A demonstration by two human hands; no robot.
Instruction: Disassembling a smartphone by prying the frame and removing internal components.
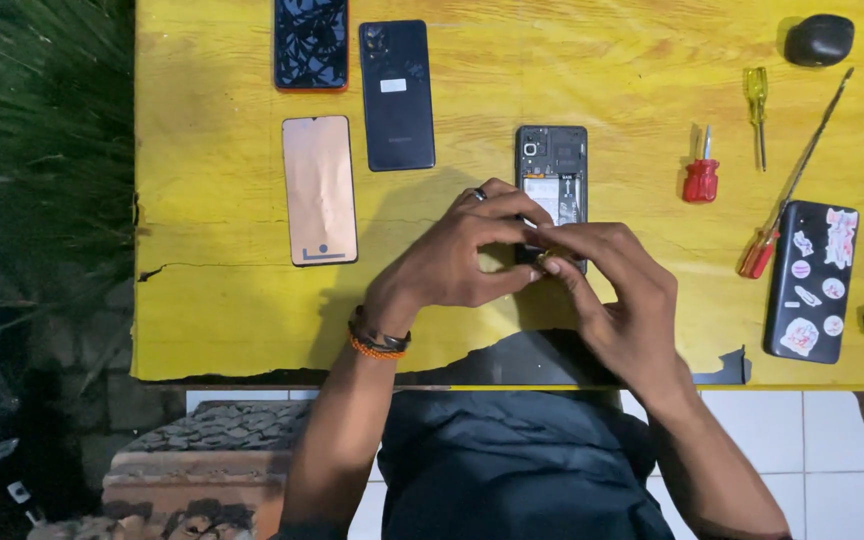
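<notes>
Both hands meet over the lower end of an opened phone [552, 175] near the middle of the yellow table [212, 320]. The left hand [462, 255] (ring on one finger) curls its fingers onto the phone's bottom edge; the right hand [612, 290] pinches at the same spot. Screwdrivers [700, 178] lie toward the right edge, a copper-backed panel [319, 190] toward the left.
</notes>
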